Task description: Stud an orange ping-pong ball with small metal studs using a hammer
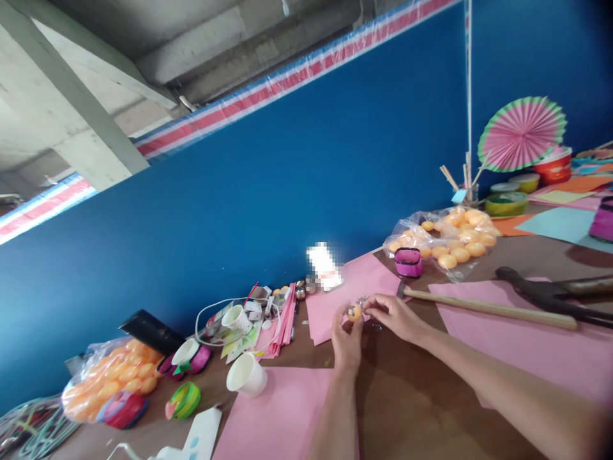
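Pinched between the fingers of the left hand [345, 342] and right hand [395, 316], a small orange ball [354, 312] is held above the tabletop [407, 396]; judged light, smooth, thin-walled, easily dented.

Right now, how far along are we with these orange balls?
Nothing finished shows. In hand: the left hand pinches one small orange ball while the right hand works at it. Left: two clear plastic bags of orange balls look full, beside uncut pink paper sheets.
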`<action>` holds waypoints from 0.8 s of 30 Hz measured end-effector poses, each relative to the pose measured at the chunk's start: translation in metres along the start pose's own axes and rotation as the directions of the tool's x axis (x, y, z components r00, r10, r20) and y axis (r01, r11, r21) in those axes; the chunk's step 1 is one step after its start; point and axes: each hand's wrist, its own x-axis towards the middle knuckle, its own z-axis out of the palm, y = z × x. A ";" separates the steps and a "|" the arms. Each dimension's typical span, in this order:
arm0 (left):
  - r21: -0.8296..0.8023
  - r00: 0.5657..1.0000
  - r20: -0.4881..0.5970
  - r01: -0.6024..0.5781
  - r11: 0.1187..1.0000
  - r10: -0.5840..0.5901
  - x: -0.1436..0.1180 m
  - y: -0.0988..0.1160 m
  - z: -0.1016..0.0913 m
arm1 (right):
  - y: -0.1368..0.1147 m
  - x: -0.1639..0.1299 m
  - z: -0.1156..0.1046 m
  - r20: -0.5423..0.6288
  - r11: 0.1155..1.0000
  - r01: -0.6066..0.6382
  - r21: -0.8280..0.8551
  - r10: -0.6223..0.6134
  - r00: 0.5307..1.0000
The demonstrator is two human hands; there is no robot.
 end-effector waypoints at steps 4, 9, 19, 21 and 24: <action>-0.008 1.000 0.016 0.020 1.000 -0.020 0.000 0.002 0.002 | -0.003 0.000 0.000 0.007 0.998 -0.038 0.058 0.038 0.999; -0.003 1.000 0.001 0.010 1.000 -0.010 0.000 0.002 0.002 | -0.003 0.000 -0.001 0.030 0.994 -0.046 0.101 0.043 0.999; -0.009 0.999 0.039 -0.009 1.000 0.009 0.001 -0.004 0.001 | 0.009 0.002 -0.001 0.055 0.998 -0.027 0.065 0.024 0.998; -0.014 0.999 0.042 -0.006 1.000 0.007 0.001 -0.003 0.001 | 0.008 0.001 -0.002 0.074 0.998 -0.039 0.054 0.035 0.997; -0.022 0.999 0.045 -0.005 1.000 0.006 0.001 -0.002 0.001 | 0.003 -0.001 -0.002 0.095 0.998 -0.057 0.039 0.053 0.994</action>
